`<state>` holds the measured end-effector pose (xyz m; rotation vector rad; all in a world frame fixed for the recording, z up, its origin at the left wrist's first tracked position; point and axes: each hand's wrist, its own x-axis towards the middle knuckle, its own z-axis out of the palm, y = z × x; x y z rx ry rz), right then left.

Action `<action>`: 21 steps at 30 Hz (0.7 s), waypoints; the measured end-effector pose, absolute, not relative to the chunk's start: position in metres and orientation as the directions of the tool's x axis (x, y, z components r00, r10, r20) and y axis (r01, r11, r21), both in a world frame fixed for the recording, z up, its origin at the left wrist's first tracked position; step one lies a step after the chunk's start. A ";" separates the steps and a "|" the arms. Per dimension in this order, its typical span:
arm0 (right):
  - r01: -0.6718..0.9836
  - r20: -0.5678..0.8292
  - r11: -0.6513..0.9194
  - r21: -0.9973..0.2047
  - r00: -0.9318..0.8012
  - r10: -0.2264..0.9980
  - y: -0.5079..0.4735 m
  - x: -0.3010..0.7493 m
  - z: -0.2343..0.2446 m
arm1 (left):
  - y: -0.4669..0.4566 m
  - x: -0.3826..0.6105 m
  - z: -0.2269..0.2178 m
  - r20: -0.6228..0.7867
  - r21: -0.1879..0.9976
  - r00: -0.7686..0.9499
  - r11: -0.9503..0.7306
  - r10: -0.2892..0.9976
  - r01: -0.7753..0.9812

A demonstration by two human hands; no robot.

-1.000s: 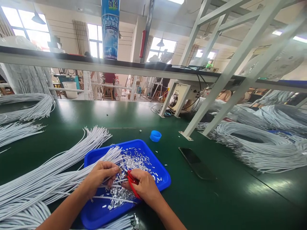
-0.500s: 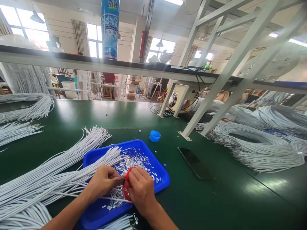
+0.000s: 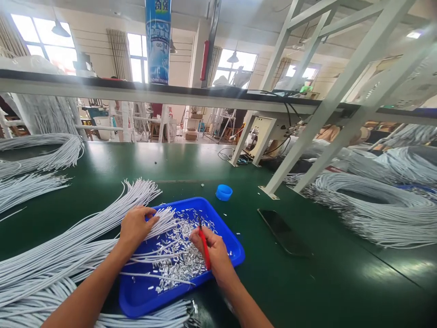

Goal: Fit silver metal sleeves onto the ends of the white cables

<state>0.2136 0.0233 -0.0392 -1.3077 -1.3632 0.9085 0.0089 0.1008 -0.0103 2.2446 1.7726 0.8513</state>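
My left hand (image 3: 136, 225) is over the bundle of white cables (image 3: 164, 221), its fingers curled at the cables near their cut ends. My right hand (image 3: 215, 253) is closed around red-handled pliers (image 3: 205, 248), the dark jaws pointing up and away. Both hands are above a blue tray (image 3: 225, 232). Many small silver metal pieces (image 3: 191, 262) lie loose in the tray. A few single cables (image 3: 160, 276) stretch across the tray below the bundle. My left fingertips partly hide what they touch.
Another white cable bundle (image 3: 102, 218) lies left of the tray. A blue ring-shaped cap (image 3: 224, 192) and a dark phone (image 3: 283, 232) are on the green table (image 3: 184, 159). Metal frame legs (image 3: 300, 150) and coiled cables (image 3: 358, 205) stand to the right. A spray can (image 3: 159, 45) is on the shelf.
My hands have moved apart. The left has gone up and left to the cable bundle; the right has turned the pliers upright and shifted slightly right. The view has shifted a little.
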 end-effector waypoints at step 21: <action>0.704 0.124 0.151 -0.695 -0.089 0.988 0.014 0.188 -0.037 | 0.060 0.008 -0.023 0.018 0.987 0.325 -0.069 0.945 0.146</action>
